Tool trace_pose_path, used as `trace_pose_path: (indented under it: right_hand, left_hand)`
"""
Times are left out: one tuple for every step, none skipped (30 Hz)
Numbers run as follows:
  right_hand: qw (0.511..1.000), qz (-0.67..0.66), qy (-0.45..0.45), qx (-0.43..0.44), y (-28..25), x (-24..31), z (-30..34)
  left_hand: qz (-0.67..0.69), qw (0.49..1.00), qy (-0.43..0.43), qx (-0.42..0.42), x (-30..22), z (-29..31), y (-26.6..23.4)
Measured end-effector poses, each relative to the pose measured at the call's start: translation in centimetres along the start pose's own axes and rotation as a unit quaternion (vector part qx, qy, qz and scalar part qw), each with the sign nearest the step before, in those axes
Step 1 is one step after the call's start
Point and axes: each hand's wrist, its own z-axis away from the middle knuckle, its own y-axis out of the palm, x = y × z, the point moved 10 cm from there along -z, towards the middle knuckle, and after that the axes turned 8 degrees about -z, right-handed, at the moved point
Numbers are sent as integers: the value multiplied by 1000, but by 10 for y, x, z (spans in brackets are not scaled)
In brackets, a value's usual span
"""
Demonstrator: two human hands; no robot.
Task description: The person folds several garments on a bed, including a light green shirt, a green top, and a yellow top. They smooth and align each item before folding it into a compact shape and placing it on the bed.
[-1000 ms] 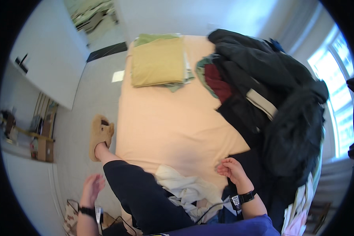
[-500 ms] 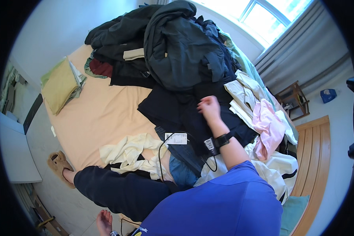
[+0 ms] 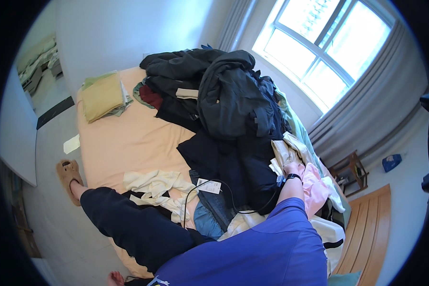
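Observation:
My right hand (image 3: pixel 293 168), with a dark band on its wrist, reaches into the folded beige garment (image 3: pixel 283 151) on the right of the bed. Its fingers are hidden among the cloth, so their grip does not show. A crumpled pink garment (image 3: pixel 313 189) lies against that hand and forearm. Down at the lower edge, my left hand (image 3: pixel 115 278) hangs beside the bed, partly cut off, with its fingers loosely bent and nothing visible in them. Black trousers (image 3: pixel 226 164) spread out left of my right arm, with blue jeans (image 3: pixel 212 209) and a white tag (image 3: pixel 209 186) nearer to me.
Dark jackets (image 3: pixel 236 97) form a big heap at the far side of the bed (image 3: pixel 128 143). Folded yellow cloth (image 3: pixel 102 101) sits at the far left corner. A cream garment (image 3: pixel 159 186) lies by my leg, and a black cable (image 3: pixel 231 198) crosses the clothes.
My right hand has moved from above the black trousers to the right, into the beige garment. My left hand has dropped lower in view. The view has tilted up, showing more window.

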Motion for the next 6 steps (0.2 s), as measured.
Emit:
trace_pose_path:
  right_hand:
    - [1000, -3, -16, 14, 1, 7, 4]
    - [999, 11, -43, 31, 3, 21, 10]
    - [996, 24, -69, 47, 1, 40, 17]
    - [992, 34, -108, 63, 0, 63, 27]
    - [986, -17, -158, 44, -3, 97, 40]
    - [973, -87, -197, 81, 0, 127, 54]
  left_hand:
    - [-170, 942, 15, -289, -4, 18, -55]
    - [-174, 943, -10, -282, 1, 18, -54]
    - [-178, 944, -35, -274, 6, 18, -52]
    - [-180, 945, -59, -266, 11, 16, -48]
    - [-112, 974, -35, -193, 10, 11, -31]
    - [-44, 987, -15, -152, 7, 11, -21]
